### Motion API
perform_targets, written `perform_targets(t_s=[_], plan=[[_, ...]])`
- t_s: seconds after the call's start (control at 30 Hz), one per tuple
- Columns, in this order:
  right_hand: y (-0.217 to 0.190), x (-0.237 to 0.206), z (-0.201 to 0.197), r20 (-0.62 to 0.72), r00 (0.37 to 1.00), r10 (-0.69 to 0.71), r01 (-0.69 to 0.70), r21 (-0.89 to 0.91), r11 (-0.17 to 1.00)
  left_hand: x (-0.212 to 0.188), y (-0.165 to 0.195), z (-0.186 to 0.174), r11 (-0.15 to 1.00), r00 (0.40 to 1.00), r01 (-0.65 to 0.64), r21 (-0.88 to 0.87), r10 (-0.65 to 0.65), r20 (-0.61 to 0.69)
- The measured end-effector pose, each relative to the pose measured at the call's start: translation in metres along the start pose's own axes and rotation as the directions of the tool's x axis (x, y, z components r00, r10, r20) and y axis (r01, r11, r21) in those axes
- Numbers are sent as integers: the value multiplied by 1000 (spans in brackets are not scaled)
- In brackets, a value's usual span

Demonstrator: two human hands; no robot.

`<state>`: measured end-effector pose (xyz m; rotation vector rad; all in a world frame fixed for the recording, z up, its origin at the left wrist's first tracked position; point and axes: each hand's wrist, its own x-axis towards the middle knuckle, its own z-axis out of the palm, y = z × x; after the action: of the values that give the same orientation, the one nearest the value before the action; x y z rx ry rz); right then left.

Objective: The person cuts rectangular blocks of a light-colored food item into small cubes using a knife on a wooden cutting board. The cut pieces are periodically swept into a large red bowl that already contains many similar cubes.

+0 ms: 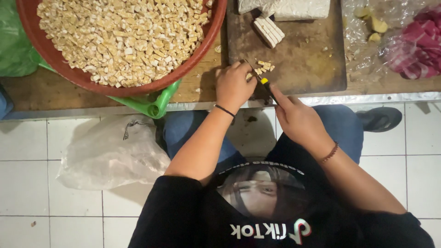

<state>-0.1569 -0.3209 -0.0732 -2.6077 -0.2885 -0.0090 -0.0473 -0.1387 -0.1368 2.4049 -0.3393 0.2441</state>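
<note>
Head view. Board (317, 69) sits near the bench's front edge (367, 97); my cutting spot is at its near left corner, just short of that edge. Open board surface lies to the right and ahead of my hands. Red bowl (209, 39) crowds the board's left side, resting over a green tub (151, 103).

Count: one bowl, heaped with cubes (124, 36), too many to count; one sliced stack (269, 31) at the board's far edge, beside one wrapped block (301, 8); one small cluster of fresh pieces (262, 68) by my fingers; one white bag (110, 154) on the floor.

Grip: my left hand (233, 87) is curled, fingertips down on the pieces. My right hand (296, 118) is closed around the knife (264, 82), forefinger along the handle; blade lies between both hands.
</note>
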Motion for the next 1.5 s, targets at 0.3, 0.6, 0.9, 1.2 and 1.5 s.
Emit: perform_targets(t_s=[0.3, 0.6, 0.9, 1.2, 1.5], plan=[[9, -24, 5, 34, 999, 34, -33, -26, 999, 0, -2, 8, 999, 1000, 19, 40, -19, 0], [13, -60, -9, 36, 991, 131, -131, 17, 991, -4, 2, -4, 1000, 1000, -13, 4, 13, 9], [2, -46, -14, -33, 995, 90, -87, 74, 993, -2, -3, -15, 999, 988, 42, 19, -44, 149], [-8, -8, 4, 23, 999, 49, -49, 3, 999, 1, -1, -18, 997, 993, 53, -48, -47, 108], [4, -12, 8, 36, 999, 21, -21, 19, 1000, 3, -4, -11, 998, 992, 59, -37, -55, 112]])
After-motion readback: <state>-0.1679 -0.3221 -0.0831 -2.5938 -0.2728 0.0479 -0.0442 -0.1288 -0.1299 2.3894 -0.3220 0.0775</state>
